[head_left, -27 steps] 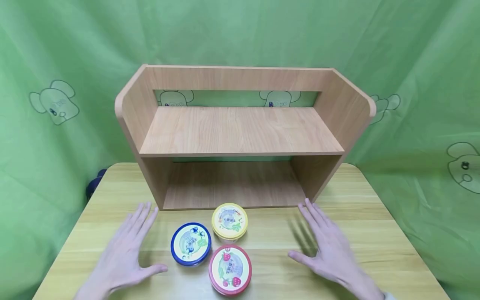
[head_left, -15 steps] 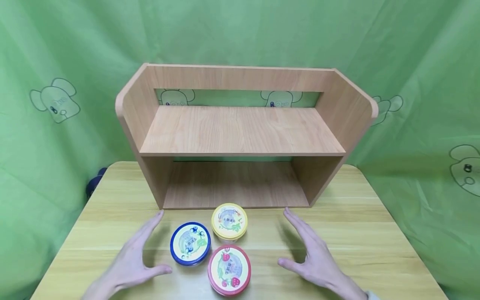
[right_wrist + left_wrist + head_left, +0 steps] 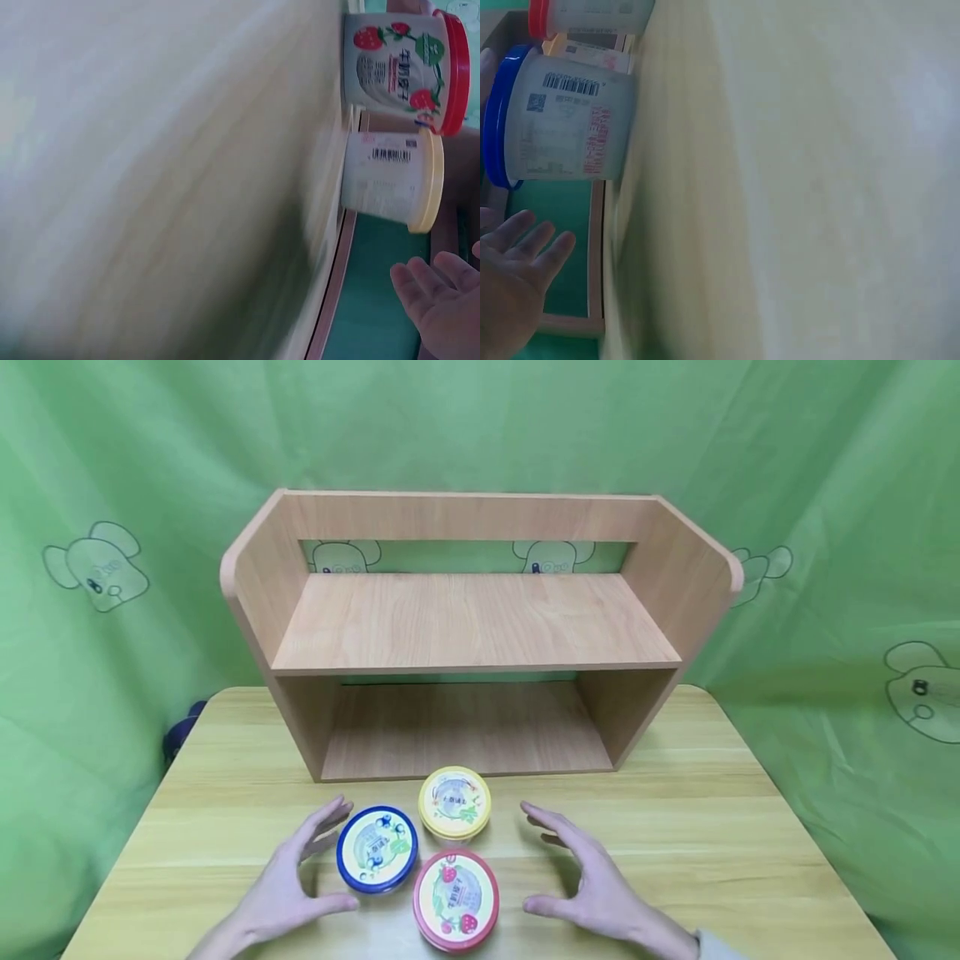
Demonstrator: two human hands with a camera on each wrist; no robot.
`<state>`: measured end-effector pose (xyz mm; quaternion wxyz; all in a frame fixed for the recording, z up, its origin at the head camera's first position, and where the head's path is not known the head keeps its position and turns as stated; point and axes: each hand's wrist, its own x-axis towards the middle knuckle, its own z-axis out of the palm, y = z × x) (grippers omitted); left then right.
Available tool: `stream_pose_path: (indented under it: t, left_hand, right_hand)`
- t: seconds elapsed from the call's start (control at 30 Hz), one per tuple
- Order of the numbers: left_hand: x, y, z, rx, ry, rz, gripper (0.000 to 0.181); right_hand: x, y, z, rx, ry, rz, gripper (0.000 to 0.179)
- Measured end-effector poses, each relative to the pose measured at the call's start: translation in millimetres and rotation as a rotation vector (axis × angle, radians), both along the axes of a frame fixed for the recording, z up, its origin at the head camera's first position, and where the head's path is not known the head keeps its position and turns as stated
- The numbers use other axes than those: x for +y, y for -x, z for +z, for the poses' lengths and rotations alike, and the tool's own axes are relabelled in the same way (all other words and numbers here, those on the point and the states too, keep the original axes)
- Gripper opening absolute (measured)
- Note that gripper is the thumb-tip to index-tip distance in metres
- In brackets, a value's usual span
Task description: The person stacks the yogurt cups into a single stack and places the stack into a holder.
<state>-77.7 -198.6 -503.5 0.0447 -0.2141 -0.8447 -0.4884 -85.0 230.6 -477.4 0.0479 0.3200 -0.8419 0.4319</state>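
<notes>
Three round lidded tubs stand upright in a cluster on the table. The blue-lidded tub [image 3: 377,850] with blueberry pictures is on the left. Behind it, nearer the shelf, is the yellow-lidded tub [image 3: 454,804]. In front sits the red-lidded tub [image 3: 456,900], printed with strawberries. My left hand [image 3: 292,885] curves beside the blue-lidded tub, thumb and fingers spread and holding nothing. To the right of the red and yellow lids, my right hand [image 3: 588,885] hovers with relaxed fingers and bare palm facing the tubs. Wrist views show pale tub sides with barcodes.
A two-tier wooden shelf [image 3: 480,618] stands at the back of the table [image 3: 690,827], its lower front edge just behind the yellow-lidded tub. Green curtain [image 3: 480,427] with cartoon outlines hangs behind and at both sides.
Both hands have moved inward toward the tubs, the left to the right and the right to the left, with fingers bending more. The tubs stay in place.
</notes>
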Motion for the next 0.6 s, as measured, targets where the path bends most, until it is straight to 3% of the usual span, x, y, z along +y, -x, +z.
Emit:
stream_pose_path:
  t: [0.4,0.6]
  left_hand:
    - [8.8,2.9,-3.8,-0.146,-0.086,-0.017,0.114]
    - [12.3,1.5,-3.1,-0.182,-0.100,-0.012,0.112]
  right_hand:
    - [-18.9,-1.9,-3.5,-0.110,0.089,0.215,0.104]
    - [-28.7,0.5,-6.1,-0.171,0.100,0.293,0.104]
